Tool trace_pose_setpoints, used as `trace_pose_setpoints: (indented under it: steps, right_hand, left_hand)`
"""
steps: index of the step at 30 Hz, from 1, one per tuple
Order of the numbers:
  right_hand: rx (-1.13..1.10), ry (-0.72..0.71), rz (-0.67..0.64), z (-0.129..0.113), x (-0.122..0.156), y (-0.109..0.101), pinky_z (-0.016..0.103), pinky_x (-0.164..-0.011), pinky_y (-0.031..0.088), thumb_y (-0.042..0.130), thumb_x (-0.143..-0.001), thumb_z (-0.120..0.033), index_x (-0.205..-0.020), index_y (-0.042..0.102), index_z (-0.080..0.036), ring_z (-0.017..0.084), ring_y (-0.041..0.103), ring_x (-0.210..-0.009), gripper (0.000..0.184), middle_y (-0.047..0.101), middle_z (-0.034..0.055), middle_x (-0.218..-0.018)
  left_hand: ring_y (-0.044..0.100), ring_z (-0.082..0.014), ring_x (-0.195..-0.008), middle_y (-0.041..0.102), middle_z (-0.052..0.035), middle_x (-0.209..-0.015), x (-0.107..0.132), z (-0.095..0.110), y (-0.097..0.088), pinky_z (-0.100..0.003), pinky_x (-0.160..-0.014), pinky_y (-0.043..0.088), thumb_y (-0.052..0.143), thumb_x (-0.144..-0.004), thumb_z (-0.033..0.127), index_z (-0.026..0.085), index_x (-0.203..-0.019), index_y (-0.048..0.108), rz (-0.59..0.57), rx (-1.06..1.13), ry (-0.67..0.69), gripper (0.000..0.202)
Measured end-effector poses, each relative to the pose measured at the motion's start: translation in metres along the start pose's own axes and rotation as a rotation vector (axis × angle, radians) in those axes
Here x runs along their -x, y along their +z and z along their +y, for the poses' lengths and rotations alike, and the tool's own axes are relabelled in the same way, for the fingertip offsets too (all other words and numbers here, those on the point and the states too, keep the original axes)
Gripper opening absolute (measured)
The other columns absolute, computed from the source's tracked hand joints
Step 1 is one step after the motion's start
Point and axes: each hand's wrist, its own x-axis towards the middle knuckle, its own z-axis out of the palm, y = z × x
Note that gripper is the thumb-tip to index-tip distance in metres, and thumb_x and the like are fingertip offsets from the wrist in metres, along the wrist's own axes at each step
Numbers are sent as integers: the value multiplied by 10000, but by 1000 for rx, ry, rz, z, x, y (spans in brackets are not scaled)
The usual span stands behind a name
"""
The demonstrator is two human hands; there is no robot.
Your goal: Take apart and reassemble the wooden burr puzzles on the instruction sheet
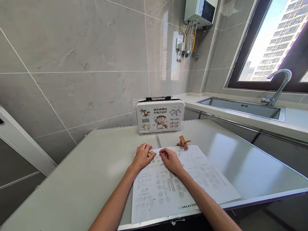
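curving around the wood (151, 153), the left hand (142, 156) has its thumb on the near side and its fingers on the far side; the gap is narrow, but whether they really grip, i cannot tell. the right hand (170, 159) is just beside, to the right, with fingers bent and tips near together; if a small piece is between them, i cannot tell. for good handling, i think the left fingers should steady the wood lightly, and the right tips should touch only one part at a time, so that nothing slips. the wrists should stay light, for not dragging the paper (166, 195), which lies under the right fingers and spreads toward the body. beyond the right fingers, a little to the right, is the wooden cross (183, 143); better not to knock it. farther ahead of both hands, the case (160, 116) stands upright on the table (113, 157).
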Motion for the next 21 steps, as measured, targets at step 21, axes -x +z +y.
trace_pose_setpoints:
  steps: [21]
  right_hand:
    - [-424, 296, 225, 18, -10, -4, 283, -524, 481, 667, -807, -471, -969, 619, -197, 198, 668, -680, 322, 717, 90, -942]
  left_hand:
    - [619, -286, -1031, 681, -69, -1059, -2, -2, -2, -446, -929, 454, 621, -850, 300, 237, -906, 683, 83, -109, -193, 105]
